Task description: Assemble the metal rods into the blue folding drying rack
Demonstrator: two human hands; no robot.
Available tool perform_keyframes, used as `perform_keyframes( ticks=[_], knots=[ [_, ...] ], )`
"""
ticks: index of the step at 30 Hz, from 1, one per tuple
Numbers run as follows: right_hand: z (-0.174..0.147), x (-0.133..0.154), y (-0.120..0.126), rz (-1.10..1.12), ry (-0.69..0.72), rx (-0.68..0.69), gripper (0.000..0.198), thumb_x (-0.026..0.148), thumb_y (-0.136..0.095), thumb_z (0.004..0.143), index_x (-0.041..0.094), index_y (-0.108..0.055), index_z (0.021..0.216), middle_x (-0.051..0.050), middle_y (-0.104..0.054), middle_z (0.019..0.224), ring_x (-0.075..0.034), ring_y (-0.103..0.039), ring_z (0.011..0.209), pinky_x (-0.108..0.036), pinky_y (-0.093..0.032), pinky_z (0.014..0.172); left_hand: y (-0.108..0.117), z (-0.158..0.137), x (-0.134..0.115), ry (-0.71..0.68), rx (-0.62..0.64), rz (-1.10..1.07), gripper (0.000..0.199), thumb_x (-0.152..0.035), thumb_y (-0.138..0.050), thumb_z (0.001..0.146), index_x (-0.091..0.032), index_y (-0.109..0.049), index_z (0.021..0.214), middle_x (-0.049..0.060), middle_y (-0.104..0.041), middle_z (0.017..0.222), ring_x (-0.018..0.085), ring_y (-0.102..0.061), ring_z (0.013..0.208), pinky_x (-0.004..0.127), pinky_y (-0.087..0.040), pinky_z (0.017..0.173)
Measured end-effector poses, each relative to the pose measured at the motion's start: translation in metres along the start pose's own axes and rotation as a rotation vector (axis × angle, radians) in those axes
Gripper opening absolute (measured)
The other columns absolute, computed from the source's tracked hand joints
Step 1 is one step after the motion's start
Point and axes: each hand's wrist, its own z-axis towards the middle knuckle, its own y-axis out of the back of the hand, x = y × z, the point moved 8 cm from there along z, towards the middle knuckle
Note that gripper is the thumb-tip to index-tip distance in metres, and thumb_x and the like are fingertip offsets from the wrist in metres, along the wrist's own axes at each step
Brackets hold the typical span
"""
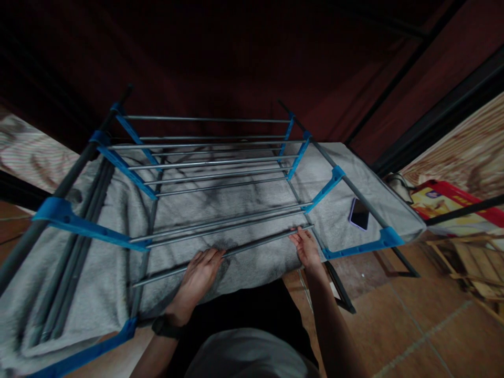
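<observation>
A loose grey metal tube (pixel 260 242) lies slantwise across the front of a partly built rack with blue plastic brackets (pixel 323 190). My left hand (pixel 202 270) is closed over the tube left of its middle, palm down. Close to the tube's right end, my right hand (pixel 306 248) grips it with thumb and fingers. Both tube ends look apart from the front brackets. Just behind it, two thin crossbars (pixel 224 222) span the rack between the left and right brackets. More crossbars (pixel 212 163) join the brackets farther back.
The rack lies on a grey fleecy cover (pixel 244 202). Several loose tubes (pixel 73 262) rest along the left side. A phone (pixel 359 214) lies on the right. Beyond are a red and yellow box (pixel 444 205) and a wooden stool (pixel 482 268) on the tiled floor (pixel 413 315).
</observation>
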Motion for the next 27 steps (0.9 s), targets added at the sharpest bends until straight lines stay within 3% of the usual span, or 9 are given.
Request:
perform_keyframes(
  ticks=[7,19,27],
  knots=[
    [-0.007,0.004,-0.006,-0.015,-0.031,0.064,0.025,0.035,-0.089,0.071,0.028,-0.066,0.077,0.000,-0.079,0.092,-0.023,-0.078,0.093,-0.038,-0.067,0.087,0.000,0.001,-0.003,-0.010,0.030,-0.005,0.042,-0.028,-0.038,0.108,-0.021,-0.072,0.131,0.011,-0.079,0.119,0.027,-0.074,0.108,0.046,-0.055,0.104],
    [-0.029,-0.017,-0.027,-0.020,-0.151,0.171,0.034,0.035,-0.094,0.067,0.024,-0.070,0.088,-0.005,-0.080,0.098,-0.024,-0.079,0.092,-0.040,-0.068,0.090,0.006,0.007,-0.015,-0.033,0.051,-0.003,0.042,-0.017,-0.042,0.103,-0.022,-0.070,0.134,0.012,-0.077,0.118,0.027,-0.073,0.110,0.046,-0.056,0.105],
    [-0.027,-0.021,-0.016,-0.025,-0.144,0.136,0.033,0.033,-0.096,0.065,0.024,-0.069,0.082,-0.004,-0.080,0.095,-0.024,-0.079,0.093,-0.044,-0.067,0.095,0.007,0.008,-0.025,-0.010,0.140,-0.003,0.047,-0.006,-0.050,0.096,-0.024,-0.065,0.138,0.009,-0.074,0.122,0.025,-0.070,0.112,0.042,-0.052,0.106]
  ],
)
